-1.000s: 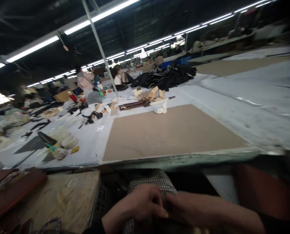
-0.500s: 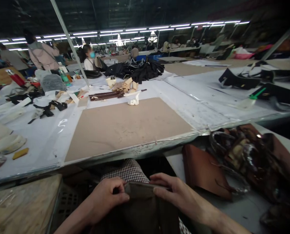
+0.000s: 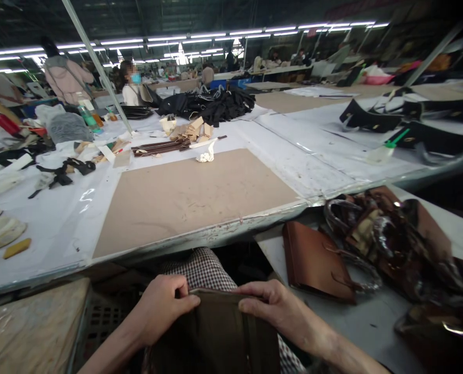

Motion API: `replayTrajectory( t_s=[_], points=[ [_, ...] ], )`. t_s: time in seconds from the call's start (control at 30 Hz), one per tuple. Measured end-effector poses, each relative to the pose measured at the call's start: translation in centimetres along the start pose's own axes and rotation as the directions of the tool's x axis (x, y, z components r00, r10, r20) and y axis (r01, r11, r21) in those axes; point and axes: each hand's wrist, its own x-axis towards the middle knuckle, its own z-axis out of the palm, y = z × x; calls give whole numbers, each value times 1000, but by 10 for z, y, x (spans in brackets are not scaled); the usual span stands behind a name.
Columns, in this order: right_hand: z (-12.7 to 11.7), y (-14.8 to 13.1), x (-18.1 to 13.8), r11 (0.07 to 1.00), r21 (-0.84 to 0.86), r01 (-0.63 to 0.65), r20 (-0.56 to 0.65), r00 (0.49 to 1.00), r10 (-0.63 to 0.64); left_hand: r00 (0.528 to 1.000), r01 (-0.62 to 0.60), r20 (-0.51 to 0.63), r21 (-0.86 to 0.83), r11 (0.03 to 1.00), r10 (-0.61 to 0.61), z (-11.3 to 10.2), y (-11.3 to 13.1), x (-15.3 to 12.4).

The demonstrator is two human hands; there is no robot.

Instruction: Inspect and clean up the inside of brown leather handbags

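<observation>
On my lap, over black-and-white checked cloth (image 3: 208,267), lies a dark brown bag (image 3: 219,332), its top edge toward the table. My left hand (image 3: 165,301) pinches the left part of that edge between thumb and fingers. Farther right along the same edge, my right hand (image 3: 268,301) grips with the thumb on the near side and the fingers behind. Between the two hands the edge runs nearly straight. The lower part of the bag is dark and runs out of view.
Ahead stands a white-covered table with a tan board (image 3: 200,192) at its front edge. Several brown handbags (image 3: 319,259) lie on a lower surface at right. A plastic crate (image 3: 103,317) is at left. Black pieces (image 3: 371,117) and a glue bottle (image 3: 383,150) lie at right; co-workers (image 3: 66,78) are behind.
The view has turned slightly right and down, so the table things sit farther left and higher. Both hands keep their hold; the bag's top edge looks flatter.
</observation>
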Motion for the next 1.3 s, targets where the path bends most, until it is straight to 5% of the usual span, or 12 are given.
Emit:
replayTrajectory(
  t_s=[0.3,0.6,1.3],
  points=[
    [5,0,-2,997,-47,-54,-94,994,50,1000,14,-9,2,1000,-14,4,5,1],
    [-6,3,-15,996,-70,-47,4,999,47,999,-4,46,-31,1000,6,2,-3,-5],
    [19,10,-16,983,-184,-26,-129,992,3,1000,-16,-6,-22,1000,16,2,-4,-4]
  ],
)
